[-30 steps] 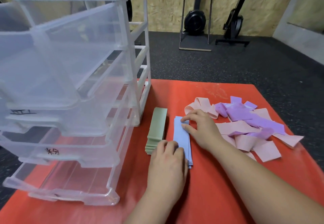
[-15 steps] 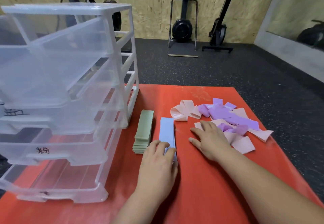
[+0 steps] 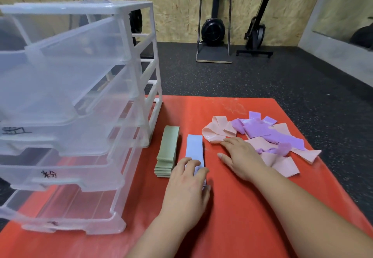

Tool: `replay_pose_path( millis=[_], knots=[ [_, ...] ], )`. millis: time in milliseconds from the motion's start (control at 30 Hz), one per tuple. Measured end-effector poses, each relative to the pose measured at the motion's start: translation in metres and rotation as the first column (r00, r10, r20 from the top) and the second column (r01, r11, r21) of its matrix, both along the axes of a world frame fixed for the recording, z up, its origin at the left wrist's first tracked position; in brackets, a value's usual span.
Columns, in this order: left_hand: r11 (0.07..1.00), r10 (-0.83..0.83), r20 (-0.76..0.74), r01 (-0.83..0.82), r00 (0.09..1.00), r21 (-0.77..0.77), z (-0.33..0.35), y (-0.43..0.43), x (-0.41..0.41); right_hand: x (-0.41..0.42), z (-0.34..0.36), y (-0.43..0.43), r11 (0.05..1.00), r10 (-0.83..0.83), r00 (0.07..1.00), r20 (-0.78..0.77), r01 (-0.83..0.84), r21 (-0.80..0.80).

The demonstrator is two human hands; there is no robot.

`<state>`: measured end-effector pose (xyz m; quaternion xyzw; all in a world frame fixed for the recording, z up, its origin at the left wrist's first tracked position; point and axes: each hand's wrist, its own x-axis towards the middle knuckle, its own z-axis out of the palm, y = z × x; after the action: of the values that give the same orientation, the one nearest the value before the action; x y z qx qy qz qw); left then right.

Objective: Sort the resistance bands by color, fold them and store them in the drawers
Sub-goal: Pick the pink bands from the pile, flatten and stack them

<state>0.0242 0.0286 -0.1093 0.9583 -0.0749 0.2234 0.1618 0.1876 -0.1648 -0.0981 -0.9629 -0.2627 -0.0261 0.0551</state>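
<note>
A clear plastic drawer unit (image 3: 80, 116) stands at the left of the red mat (image 3: 242, 207), its drawers pulled out. Beside it lies a folded stack of green bands (image 3: 168, 150), then a folded stack of blue bands (image 3: 194, 147). My left hand (image 3: 186, 189) rests on the near end of the blue stack, fingers curled over it. My right hand (image 3: 240, 157) lies flat on the mat with straight fingers, its fingertips touching a loose pink band (image 3: 217, 131). A tangle of purple bands (image 3: 268, 132) and more pink bands spreads to the right.
Black rubber floor surrounds the mat. Exercise machines (image 3: 214, 27) stand against the far wooden wall. The mat's far edge (image 3: 218, 97) lies just beyond the band pile.
My right hand has left the far end of the blue stack and moved right onto the mat, reaching the pink band. My left hand stays on the blue stack.
</note>
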Motion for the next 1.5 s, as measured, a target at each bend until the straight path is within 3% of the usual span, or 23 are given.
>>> replay_pose_path(
  millis=[167, 267, 400, 533, 667, 800, 967, 1067, 1133, 1233, 1333, 1400, 1500],
  knots=[
    [0.998, -0.063, -0.032, 0.062, 0.998, -0.027, 0.015, -0.010, -0.013, -0.038, 0.018, -0.039, 0.989, -0.080, 0.994, 0.077, 0.069, 0.134],
    [0.994, -0.100, -0.035, 0.098, 0.994, -0.046, 0.023, -0.017, -0.025, -0.073, 0.039, -0.061, 0.941, -0.168, 0.979, 0.112, 0.126, 0.313],
    [0.988, -0.135, -0.078, 0.128, 0.988, -0.088, 0.028, -0.027, -0.047, -0.130, 0.053, -0.083, 0.821, -0.286, 0.957, -0.041, 0.267, 0.505],
    [0.978, -0.181, -0.147, 0.163, 0.972, -0.130, 0.027, -0.036, -0.072, -0.186, 0.041, -0.107, 0.850, -0.279, 0.954, -0.113, 0.300, 0.433],
    [0.969, -0.223, -0.192, 0.195, 0.956, -0.151, 0.030, -0.047, -0.094, -0.216, 0.043, -0.120, 0.852, -0.312, 0.949, -0.037, 0.297, 0.431],
    [0.958, -0.260, -0.213, 0.225, 0.942, -0.177, 0.033, -0.059, -0.111, -0.248, 0.046, -0.127, 0.748, -0.418, 0.899, -0.131, 0.422, 0.511],
    [0.959, -0.278, -0.250, 0.253, 0.927, -0.129, 0.031, -0.061, -0.127, -0.276, 0.048, -0.132, 0.624, -0.407, 0.873, -0.268, 0.481, 0.616],
    [0.962, -0.267, -0.265, 0.242, 0.926, -0.125, 0.033, -0.059, -0.131, -0.280, 0.046, -0.129, 0.514, -0.455, 0.842, -0.290, 0.515, 0.687],
    [0.959, -0.261, -0.249, 0.223, 0.933, -0.173, 0.036, -0.059, -0.131, -0.274, 0.046, -0.127, 0.490, -0.462, 0.835, -0.298, 0.520, 0.700],
    [0.936, -0.249, -0.179, 0.189, 0.952, -0.296, 0.045, -0.066, -0.133, -0.264, 0.057, -0.119, 0.493, -0.338, 0.895, -0.290, 0.431, 0.755],
    [0.867, -0.235, -0.110, 0.157, 0.966, -0.473, 0.057, -0.076, -0.139, -0.262, 0.076, -0.110, 0.417, -0.095, 0.969, -0.227, 0.246, 0.875],
    [0.806, -0.234, -0.083, 0.145, 0.969, -0.574, 0.068, -0.081, -0.144, -0.264, 0.086, -0.107, 0.377, 0.078, 0.970, -0.230, 0.185, 0.908],
    [0.753, -0.301, -0.077, 0.188, 0.950, -0.631, 0.083, -0.083, -0.151, -0.265, 0.091, -0.107, 0.394, 0.277, 0.921, -0.273, 0.150, 0.907]
  ],
)
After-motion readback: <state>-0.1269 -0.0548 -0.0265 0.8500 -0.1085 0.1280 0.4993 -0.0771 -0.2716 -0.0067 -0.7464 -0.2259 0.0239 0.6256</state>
